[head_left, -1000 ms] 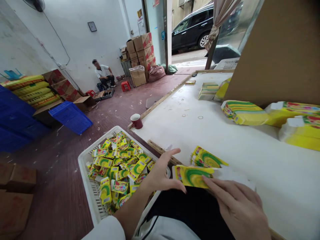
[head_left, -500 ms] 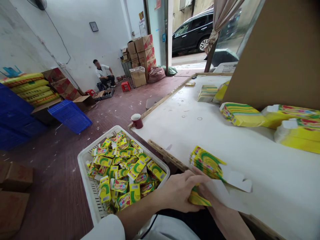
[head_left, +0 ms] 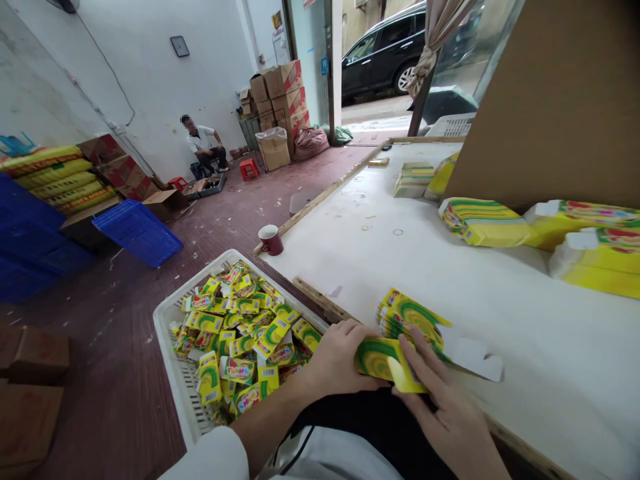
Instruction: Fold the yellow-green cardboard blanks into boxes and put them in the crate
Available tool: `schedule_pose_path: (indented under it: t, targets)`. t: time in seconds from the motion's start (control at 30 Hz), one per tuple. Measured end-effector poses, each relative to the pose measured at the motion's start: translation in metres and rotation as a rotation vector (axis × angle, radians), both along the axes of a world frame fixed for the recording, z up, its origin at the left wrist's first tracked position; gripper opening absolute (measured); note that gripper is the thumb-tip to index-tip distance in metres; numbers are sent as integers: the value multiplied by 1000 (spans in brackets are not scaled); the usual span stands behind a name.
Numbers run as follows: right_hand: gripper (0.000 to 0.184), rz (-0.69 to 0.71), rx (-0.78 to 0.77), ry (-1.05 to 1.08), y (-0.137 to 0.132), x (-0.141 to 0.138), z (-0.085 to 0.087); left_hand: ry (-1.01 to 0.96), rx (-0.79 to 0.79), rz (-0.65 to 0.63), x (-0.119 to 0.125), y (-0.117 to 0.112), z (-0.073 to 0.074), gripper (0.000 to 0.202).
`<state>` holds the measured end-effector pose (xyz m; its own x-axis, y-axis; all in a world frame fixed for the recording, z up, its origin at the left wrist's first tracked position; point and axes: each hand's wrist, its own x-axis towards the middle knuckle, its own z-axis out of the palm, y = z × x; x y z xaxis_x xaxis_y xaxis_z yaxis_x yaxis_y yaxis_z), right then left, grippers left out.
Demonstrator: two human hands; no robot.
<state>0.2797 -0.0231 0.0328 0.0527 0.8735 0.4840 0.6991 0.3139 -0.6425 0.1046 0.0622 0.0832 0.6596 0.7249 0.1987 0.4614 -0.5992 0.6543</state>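
A small yellow and green carton [head_left: 376, 360] is held at the table's front edge, with a flap standing out at its right end. My left hand [head_left: 336, 360] is wrapped round the carton's left end. At the other end my right hand [head_left: 445, 403] has its fingers over the carton and its thumb near the flap. Just behind lies a stack of flattened cartons [head_left: 413, 317], white flaps sticking out to the right. Left of my hands, a white plastic basket [head_left: 167, 363] is heaped with small cartons of the same print [head_left: 240, 370].
A maroon mug [head_left: 273, 241] stands at the white table's [head_left: 345, 230] left corner. Bundles of flat cartons [head_left: 487, 223] lie by a large brown board [head_left: 550, 107]. Blue crates [head_left: 140, 230] and boxes [head_left: 35, 380] are on the floor; a person [head_left: 203, 147] sits by the wall.
My hands have moved apart from their overlapped position. The carton, mostly covered before, now shows its printed side as an opened-out box between them. The white flap by my right wrist is no longer seen.
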Motion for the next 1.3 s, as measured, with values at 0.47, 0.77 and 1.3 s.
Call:
schedule_pose_path:
  t: [0.47, 0.77, 1.3]
  targets:
    - [28, 2, -31, 55, 4, -6, 16, 64, 27, -26, -5, 1, 10, 64]
    - [52, -451, -95, -200, 37, 52, -2, 688, -30, 442, -99, 34, 31, 86]
    - [39, -493, -177, 216, 28, 29, 2, -338, -765, -40, 3, 4, -26, 89]
